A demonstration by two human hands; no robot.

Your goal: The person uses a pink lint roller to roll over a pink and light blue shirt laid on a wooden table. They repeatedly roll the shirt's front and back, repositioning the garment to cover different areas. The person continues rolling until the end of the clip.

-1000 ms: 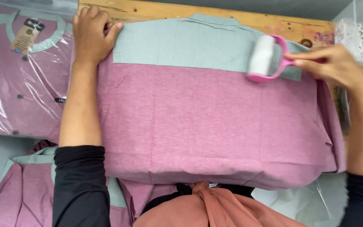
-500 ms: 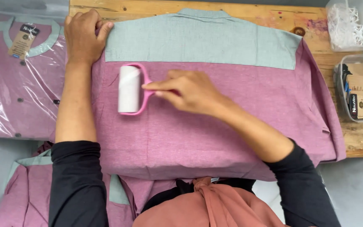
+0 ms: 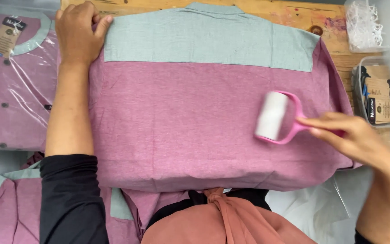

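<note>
A pink woven shirt with a pale grey-green yoke panel (image 3: 213,113) lies spread flat, back side up, across a bare wooden tabletop (image 3: 294,13), its collar edge pointing away from the person. The left hand (image 3: 78,34) rests palm down on the shirt's upper left corner, fingers (image 3: 102,22) laid out flat and close together, pressing the cloth rather than gripping it, with the black-sleeved forearm running down the shirt's left edge. The right hand (image 3: 353,138) is blurred, but its fingers are curled around the handle of a pink plastic lint roller with a white sticky drum (image 3: 274,116); the drum sits upright against the pink cloth on the right half of the shirt, below the yoke seam. Just left of the spread shirt lies a matching folded shirt in a clear plastic bag with a brown card tag (image 3: 14,81), and another folded pink and grey-green shirt (image 3: 10,208) sits near the lower left corner. To the right stand two clear plastic tubs, touching or nearly so: the upper tub (image 3: 371,27) holds white plastic tag fasteners, the lower tub (image 3: 380,95) holds brown and black card tags. A knotted rust-coloured apron (image 3: 222,221) fills the bottom edge.
</note>
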